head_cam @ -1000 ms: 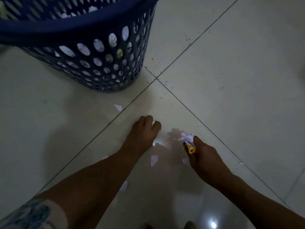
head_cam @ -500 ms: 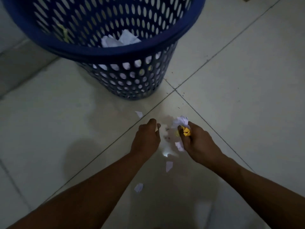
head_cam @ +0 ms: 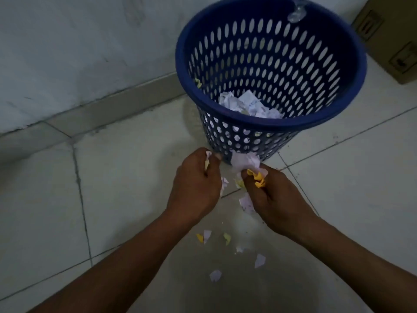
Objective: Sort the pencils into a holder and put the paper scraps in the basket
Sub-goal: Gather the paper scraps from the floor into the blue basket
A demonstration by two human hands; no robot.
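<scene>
A blue perforated basket (head_cam: 320, 123) stands on the tiled floor, with crumpled white paper (head_cam: 248, 105) lying inside it. Just in front of its base, my left hand (head_cam: 194, 188) grips a few small paper scraps (head_cam: 207, 160) in curled fingers. My right hand (head_cam: 273, 199) grips a bunch of white and yellow scraps (head_cam: 248, 166) that stick out above the fist. Both hands are raised off the floor, below the basket's rim. Several loose scraps (head_cam: 206, 236) lie on the floor under my forearms. No pencils or holder are in view.
A pale wall (head_cam: 79, 53) with a skirting strip runs along the left, close behind the basket. A cardboard box (head_cam: 392, 37) sits at the top right. A clear suction-cup object (head_cam: 296, 13) shows behind the basket's far rim.
Both hands have lifted off the floor with their scraps and moved toward the basket. The view has tilted up, so the basket's inside and the wall show.
</scene>
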